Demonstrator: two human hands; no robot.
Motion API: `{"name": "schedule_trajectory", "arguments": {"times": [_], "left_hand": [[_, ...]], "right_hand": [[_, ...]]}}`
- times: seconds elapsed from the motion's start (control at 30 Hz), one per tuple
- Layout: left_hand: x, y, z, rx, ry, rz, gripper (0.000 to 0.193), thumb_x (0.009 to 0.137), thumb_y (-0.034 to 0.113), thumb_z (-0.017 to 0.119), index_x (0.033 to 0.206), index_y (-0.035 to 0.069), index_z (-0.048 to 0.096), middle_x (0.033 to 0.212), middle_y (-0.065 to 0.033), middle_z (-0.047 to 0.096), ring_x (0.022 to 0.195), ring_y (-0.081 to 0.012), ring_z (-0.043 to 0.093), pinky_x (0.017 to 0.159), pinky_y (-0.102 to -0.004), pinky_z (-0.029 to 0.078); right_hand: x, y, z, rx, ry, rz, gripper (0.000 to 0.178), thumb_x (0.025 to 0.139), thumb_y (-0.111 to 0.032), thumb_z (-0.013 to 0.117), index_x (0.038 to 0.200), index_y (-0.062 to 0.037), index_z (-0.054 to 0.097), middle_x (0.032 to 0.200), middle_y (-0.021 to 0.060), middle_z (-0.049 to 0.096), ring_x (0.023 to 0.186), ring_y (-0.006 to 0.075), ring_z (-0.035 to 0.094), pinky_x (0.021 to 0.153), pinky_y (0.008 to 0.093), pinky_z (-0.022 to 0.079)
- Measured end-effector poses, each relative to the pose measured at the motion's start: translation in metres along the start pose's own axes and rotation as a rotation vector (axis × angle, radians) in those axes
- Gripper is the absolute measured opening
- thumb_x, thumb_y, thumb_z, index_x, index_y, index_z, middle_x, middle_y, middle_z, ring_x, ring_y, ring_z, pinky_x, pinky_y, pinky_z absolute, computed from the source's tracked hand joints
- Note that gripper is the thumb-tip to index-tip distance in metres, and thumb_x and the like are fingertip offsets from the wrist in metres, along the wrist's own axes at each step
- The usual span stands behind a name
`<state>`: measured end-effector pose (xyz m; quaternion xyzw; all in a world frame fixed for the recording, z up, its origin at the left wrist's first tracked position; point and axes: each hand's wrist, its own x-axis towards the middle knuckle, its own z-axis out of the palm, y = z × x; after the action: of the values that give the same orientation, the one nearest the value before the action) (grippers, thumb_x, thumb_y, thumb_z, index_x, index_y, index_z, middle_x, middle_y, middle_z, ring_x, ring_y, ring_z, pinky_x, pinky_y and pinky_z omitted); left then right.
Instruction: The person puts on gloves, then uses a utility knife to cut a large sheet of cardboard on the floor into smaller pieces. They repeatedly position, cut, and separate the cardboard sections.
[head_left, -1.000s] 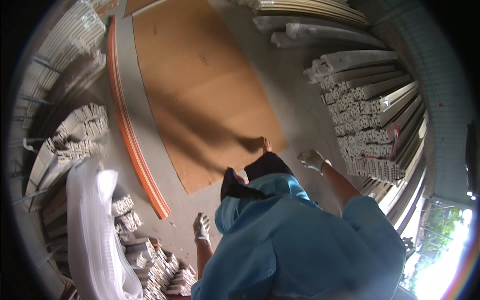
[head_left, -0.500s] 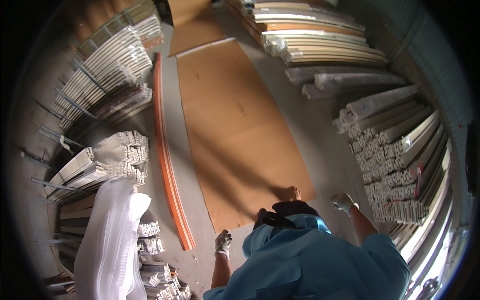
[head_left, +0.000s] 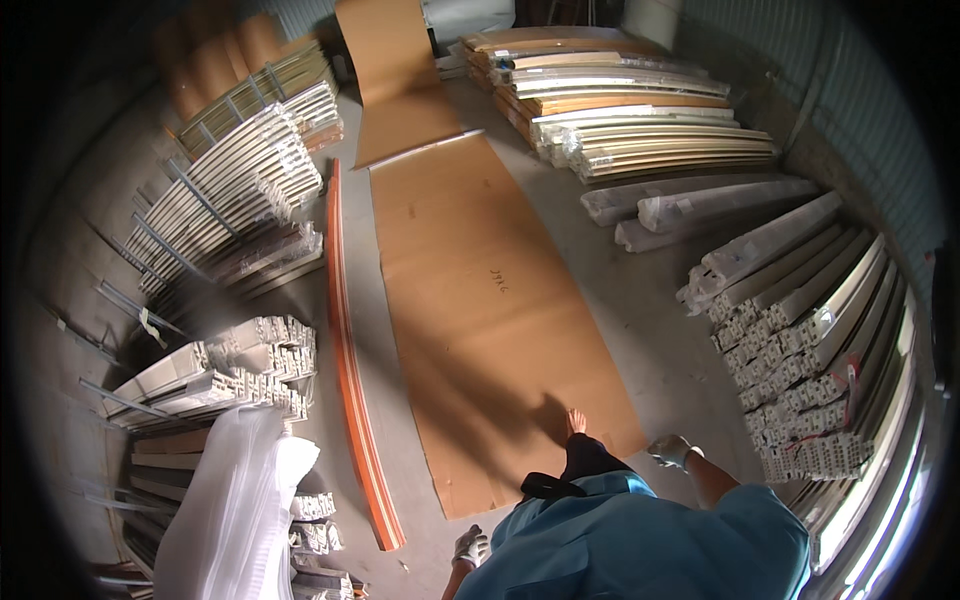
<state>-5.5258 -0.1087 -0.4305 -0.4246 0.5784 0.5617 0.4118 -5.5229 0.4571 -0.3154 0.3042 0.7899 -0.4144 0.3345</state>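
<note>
Both my hands hang empty at my sides in pale work gloves. My left hand (head_left: 471, 546) is low beside my blue shirt (head_left: 620, 535), its fingers loosely bent and apart. Just past the cardboard's right edge is my right hand (head_left: 672, 451), also with loosely bent fingers and nothing seen in it. A long brown cardboard sheet (head_left: 490, 280) lies flat ahead of me, and my bare foot (head_left: 576, 421) is over its near end. Left of the sheet, nearest to my left hand, a long orange and white strip bundle (head_left: 352, 380) lies on the floor.
White profiles (head_left: 265, 350) are stacked along the left between metal rack bars (head_left: 205, 200). White foam wrap (head_left: 225, 510) drapes over the near left stack. Wrapped lengths (head_left: 735, 200) and profile bundles (head_left: 800, 400) line the right. Another cardboard piece (head_left: 390, 50) rises at the far end.
The view has tilted up, so the floor and stacks sit lower in it and more of the far end shows. One foot reaches forward on the cardboard. Both hands remain empty.
</note>
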Motion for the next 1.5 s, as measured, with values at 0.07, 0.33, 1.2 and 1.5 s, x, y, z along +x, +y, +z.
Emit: {"name": "schedule_trajectory", "arguments": {"times": [0.07, 0.33, 1.2, 1.5], "left_hand": [[0.004, 0.036, 0.013, -0.017, 0.035, -0.007, 0.031, 0.090, 0.038, 0.059, 0.104, 0.011, 0.061, 0.092, -0.0067, 0.066, 0.079, -0.0206, 0.061, 0.073, -0.0370, 0.044], [0.048, 0.250, 0.067, -0.072, 0.069, 0.193, 0.029, 0.089, 0.034, 0.065, 0.107, 0.010, 0.064, 0.082, -0.0052, 0.067, 0.061, -0.0144, 0.058, 0.053, -0.0282, 0.041], [0.256, 0.851, 0.030, 0.033, -0.286, 0.315, 0.033, 0.090, 0.042, 0.062, 0.103, 0.013, 0.064, 0.080, -0.0021, 0.064, 0.064, -0.0155, 0.059, 0.051, -0.0294, 0.043], [0.297, 1.202, 0.154, -0.136, 0.176, 0.545, 0.028, 0.088, 0.031, 0.067, 0.105, 0.008, 0.066, 0.078, -0.0014, 0.062, 0.064, -0.0117, 0.057, 0.053, -0.0268, 0.043]], "right_hand": [[0.024, -0.007, -0.003, -0.235, -0.024, -0.097, 0.025, 0.090, -0.031, 0.063, 0.096, -0.0075, 0.069, 0.078, 0.0049, 0.067, 0.067, 0.0153, 0.064, 0.061, 0.0307, 0.053], [0.137, -0.083, -0.046, 0.090, -0.030, 0.087, 0.026, 0.086, -0.034, 0.064, 0.085, -0.0081, 0.070, 0.075, 0.0051, 0.068, 0.065, 0.0161, 0.065, 0.062, 0.0306, 0.054], [0.483, -0.522, -0.289, 0.366, 0.088, 0.067, 0.024, 0.087, -0.026, 0.065, 0.097, -0.0046, 0.069, 0.076, 0.0040, 0.065, 0.063, 0.0140, 0.061, 0.060, 0.0286, 0.053], [0.625, -0.580, -0.342, 0.013, -0.003, -0.060, 0.023, 0.088, -0.030, 0.061, 0.085, -0.0077, 0.067, 0.069, 0.0065, 0.065, 0.061, 0.0163, 0.063, 0.057, 0.0313, 0.051]]}}
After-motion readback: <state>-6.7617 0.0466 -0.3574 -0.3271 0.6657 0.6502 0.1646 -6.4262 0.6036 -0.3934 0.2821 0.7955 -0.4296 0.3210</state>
